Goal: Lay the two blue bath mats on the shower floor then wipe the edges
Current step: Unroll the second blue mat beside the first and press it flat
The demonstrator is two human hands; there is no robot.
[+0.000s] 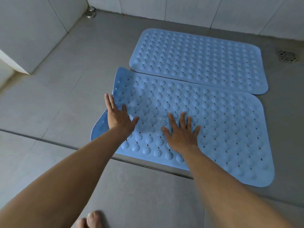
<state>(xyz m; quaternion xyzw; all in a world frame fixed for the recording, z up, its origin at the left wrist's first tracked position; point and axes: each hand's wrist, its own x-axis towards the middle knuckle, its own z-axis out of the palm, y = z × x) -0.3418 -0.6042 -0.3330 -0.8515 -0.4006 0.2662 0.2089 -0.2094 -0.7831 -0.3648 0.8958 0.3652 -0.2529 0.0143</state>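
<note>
the grey shower floor (65, 89) fills the view. the near blue mat (222, 129) lies from the centre toward 4 o'clock, its 9 o'clock end curled up off the tiles. the far blue mat (197, 58) lies flat at 1 o'clock, just beside it. the right hand (181, 134) is spread flat on the near mat. the left hand (119, 117), fingers straight, presses the curled end. a round drain (90, 14) sits at 11 o'clock.
</note>
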